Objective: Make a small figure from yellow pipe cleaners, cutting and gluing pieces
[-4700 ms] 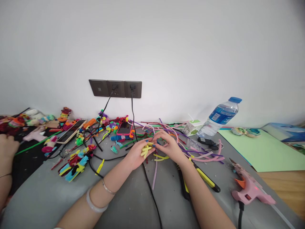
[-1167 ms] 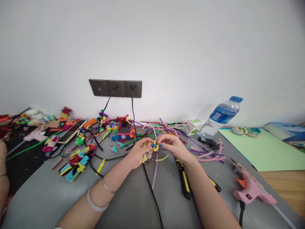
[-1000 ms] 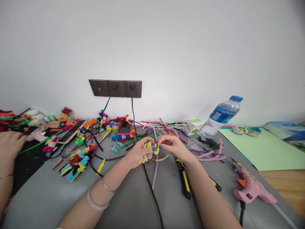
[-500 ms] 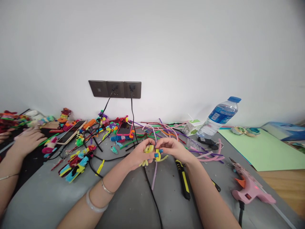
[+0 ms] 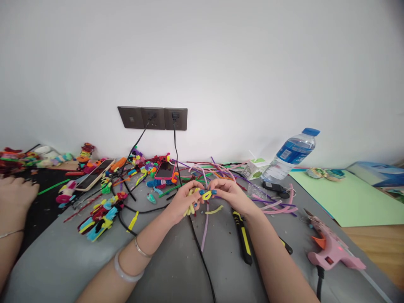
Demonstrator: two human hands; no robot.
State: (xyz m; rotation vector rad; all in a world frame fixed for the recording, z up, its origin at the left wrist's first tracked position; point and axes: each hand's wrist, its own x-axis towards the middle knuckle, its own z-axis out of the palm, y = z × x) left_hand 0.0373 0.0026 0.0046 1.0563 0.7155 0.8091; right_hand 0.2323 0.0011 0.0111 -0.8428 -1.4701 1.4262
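Note:
Between the fingertips of both hands is a small yellow pipe cleaner loop (image 5: 207,195). My left hand (image 5: 187,201) pinches its left side and also has several pale yellow pipe cleaner pieces (image 5: 190,209) tucked in the palm and fingers. My right hand (image 5: 229,196) pinches the loop's right side between thumb and finger. Just below lies a short pale yellow pipe cleaner piece (image 5: 214,210) on the grey table. A long lilac pipe cleaner (image 5: 205,231) runs under the hands, and a black and yellow utility knife (image 5: 242,237) lies beside my right wrist.
At the right lies a pink hot glue gun (image 5: 334,252) with a cord. A water bottle (image 5: 288,155), a drink carton (image 5: 254,169) and keys (image 5: 276,188) stand or lie behind. Pipe cleaner figures (image 5: 101,216) and phones crowd the left. Another person's hand (image 5: 17,195) rests at far left.
The yellow loop has turned and now sits level between both hands' fingertips. My left hand has shifted slightly. The other person's hand has drawn back left.

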